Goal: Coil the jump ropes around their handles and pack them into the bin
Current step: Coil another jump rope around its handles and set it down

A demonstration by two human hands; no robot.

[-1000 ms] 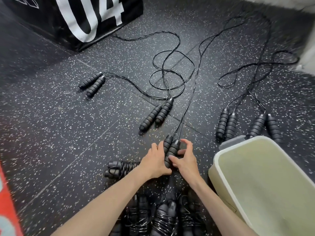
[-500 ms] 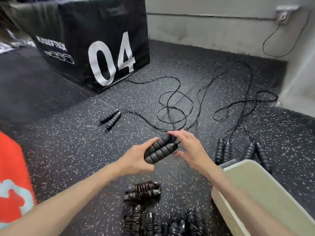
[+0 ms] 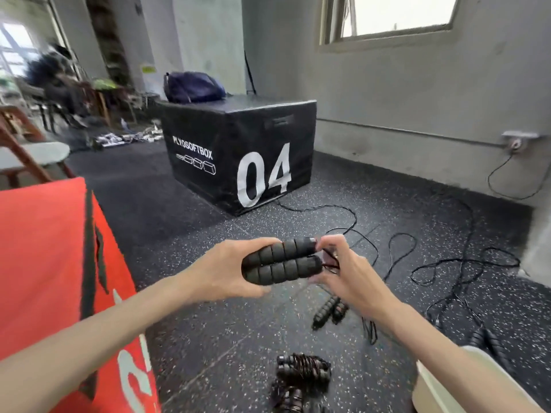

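Handles (image 3: pixel 281 265) that were lying on the speckled floor (image 3: pixel 208 323) a second ago are now riding at chest height, side by side and nearly level, well clear of the ground. That lift is telling me the pick-up is done and the coiling of this rope is about to start.

The left hand (image 3: pixel 222 271) is wrapping around the butt ends of the pair, thumb underneath and fingers curling over the top, holding both together. The right hand (image 3: pixel 343 268) is sitting just beside the cord ends, fingers bunching where the thin cord (image 3: pixel 329 262) is leaving the caps; it seems to be pinching that cord, though blur is making the contact hard to read. The cord's loose length is trailing down to the floor behind the right hand.

Below, one coiled rope (image 3: pixel 302 372) is lying on the floor, not yet packed, and the pale bin (image 3: pixel 429 389) is showing only a corner at lower right, under the right forearm. Other uncoiled handles (image 3: pixel 326 311) are waiting nearby.
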